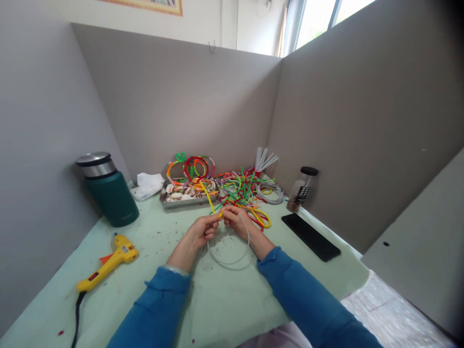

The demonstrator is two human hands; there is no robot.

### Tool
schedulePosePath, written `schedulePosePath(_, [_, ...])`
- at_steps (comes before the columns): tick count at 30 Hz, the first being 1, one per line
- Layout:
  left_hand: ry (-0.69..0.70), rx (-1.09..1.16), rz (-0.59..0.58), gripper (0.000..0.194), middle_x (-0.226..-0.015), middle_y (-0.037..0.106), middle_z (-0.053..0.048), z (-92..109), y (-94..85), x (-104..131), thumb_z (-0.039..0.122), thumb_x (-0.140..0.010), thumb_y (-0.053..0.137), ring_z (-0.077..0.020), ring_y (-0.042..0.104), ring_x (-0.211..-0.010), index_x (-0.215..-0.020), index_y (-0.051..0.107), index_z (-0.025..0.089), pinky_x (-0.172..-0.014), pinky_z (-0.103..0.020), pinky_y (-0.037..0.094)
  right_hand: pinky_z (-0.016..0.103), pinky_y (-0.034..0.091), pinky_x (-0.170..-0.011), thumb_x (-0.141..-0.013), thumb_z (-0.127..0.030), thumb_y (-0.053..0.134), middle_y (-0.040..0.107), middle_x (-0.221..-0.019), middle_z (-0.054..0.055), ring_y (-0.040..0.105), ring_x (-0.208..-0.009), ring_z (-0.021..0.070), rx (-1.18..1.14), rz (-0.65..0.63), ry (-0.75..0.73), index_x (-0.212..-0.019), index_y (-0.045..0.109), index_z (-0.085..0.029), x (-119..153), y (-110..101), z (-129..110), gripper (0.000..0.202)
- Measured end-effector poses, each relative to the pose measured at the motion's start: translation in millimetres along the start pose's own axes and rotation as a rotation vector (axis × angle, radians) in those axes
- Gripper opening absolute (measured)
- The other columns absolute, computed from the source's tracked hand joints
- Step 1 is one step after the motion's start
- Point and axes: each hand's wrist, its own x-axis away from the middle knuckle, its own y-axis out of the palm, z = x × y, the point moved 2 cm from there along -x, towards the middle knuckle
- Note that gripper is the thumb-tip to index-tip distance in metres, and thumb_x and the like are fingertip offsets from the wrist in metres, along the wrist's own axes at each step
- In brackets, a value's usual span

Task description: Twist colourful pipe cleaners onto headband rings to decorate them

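Note:
Above the middle of the table, my left hand and my right hand meet with fingertips pinched together. Between them is a yellow pipe cleaner, whose free end sticks up and away to the left. Its other end is bunched at my fingertips, against a thin white wire hoop. The hoop hangs below both hands in a loop toward me. My left fingers close on the hoop and the pipe cleaner where they meet. My right thumb and fingers pinch the yellow part; the exact contact is partly hidden.
Behind my hands stand a metal tray of shells, decorated rings and a heap of colored pipe cleaners. At left are a green bottle and a yellow glue gun. A black phone-like slab and a jar lie right.

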Motion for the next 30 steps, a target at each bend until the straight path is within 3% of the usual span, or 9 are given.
schedulePosePath(5, [0.011,-0.043,-0.038,0.018,-0.047,0.033,0.008,0.1,-0.6,-0.2,0.026,-0.072,0.063,-0.0007,0.017,-0.034,-0.07,0.05,0.014,-0.034,-0.015,0.009,0.022,0.03,-0.046,-0.071,-0.047,0.065,0.054,-0.061,-0.001,0.042,-0.048,0.0078,0.033,0.109,0.04,-0.069,0.061,-0.015,-6.0,-4.9,8.8,0.032])
schedulePosePath(11, [-0.063,-0.271,-0.148,0.026,-0.047,0.034,0.008,-6.8,7.3,2.6,0.034,-0.068,0.069,-0.0003,0.016,-0.033,-0.069,0.052,0.013,-0.035,-0.018,0.006,0.023,0.032,-0.048,-0.072,-0.052,0.063,0.056,-0.059,-0.001,0.046,-0.051,0.0094,0.147,0.05,0.074,-0.075,0.068,-0.015,-6.4,-7.2,15.7,0.038])
schedulePosePath(16, [-0.076,-0.376,-0.125,0.033,-0.045,0.034,0.008,-8.7,10.7,3.2,0.041,-0.064,0.071,-0.0001,0.016,-0.032,-0.067,0.054,0.012,-0.035,-0.02,0.004,0.023,0.035,-0.052,-0.066,-0.044,0.071,0.058,-0.062,0.0,0.049,-0.056,0.0101,0.125,-0.004,0.065,-0.07,0.067,-0.015,-1.8,-1.5,8.0,0.03])
schedulePosePath(25, [0.056,-0.248,-0.108,0.031,-0.044,0.028,0.011,-3.7,9.8,2.6,0.037,-0.066,0.07,-0.0007,0.015,-0.032,-0.067,0.047,0.016,-0.034,-0.019,0.005,0.022,0.03,-0.047,-0.062,-0.044,0.073,0.047,-0.052,-0.004,0.041,-0.046,0.0072,0.023,0.138,0.031,-0.061,0.055,-0.016,-6.4,-3.9,11.1,0.033])
schedulePosePath(30, [0.115,-0.173,0.024,0.03,-0.044,0.027,0.012,-0.7,9.4,2.9,0.032,-0.066,0.071,-0.0009,0.016,-0.031,-0.075,0.047,0.018,-0.034,-0.017,0.004,0.023,0.029,-0.046,-0.066,-0.044,0.068,0.044,-0.05,-0.005,0.039,-0.046,0.0076,0.053,0.156,-0.002,-0.061,0.055,-0.016,-2.7,-0.8,3.3,0.031])
